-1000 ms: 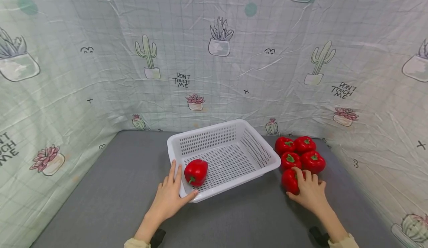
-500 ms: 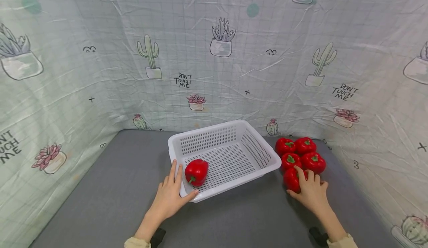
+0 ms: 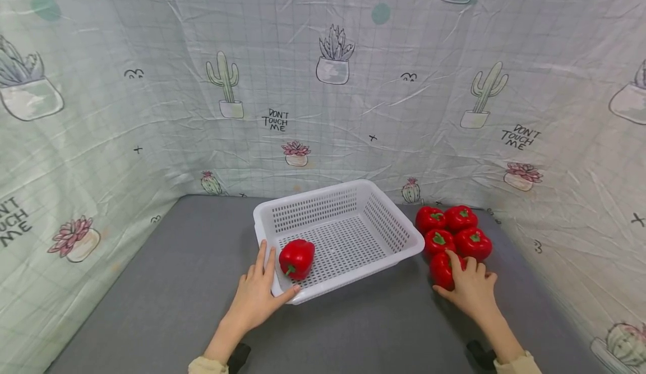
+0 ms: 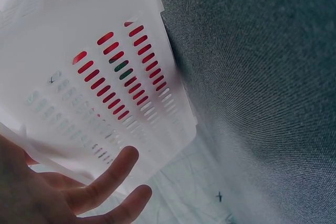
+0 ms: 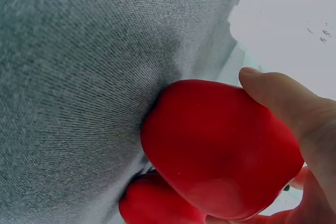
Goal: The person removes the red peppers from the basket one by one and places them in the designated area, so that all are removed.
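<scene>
In the head view a white perforated plastic basket (image 3: 330,291) stands on the grey surface. My left hand (image 3: 250,295) rests at its near left corner, straight fingers on the left rim and thumb on the front rim. One red bell pepper (image 3: 296,259) lies inside by that corner; its red shows through the slots in the left wrist view. To the right, my right hand (image 3: 471,291) grips another red bell pepper (image 5: 220,145) at the front of a cluster. The right wrist view shows the thumb across its side, with the pepper's lower end close to the surface.
Several more red bell peppers (image 3: 473,244) stand grouped behind the gripped one, stems up, just right of the basket. A pale curtain (image 3: 333,116) printed with cacti hangs behind and along both sides of the grey table (image 3: 151,295).
The pepper under my right hand has shifted slightly right, closer into the palm. My left hand and the basket have hardly moved.
</scene>
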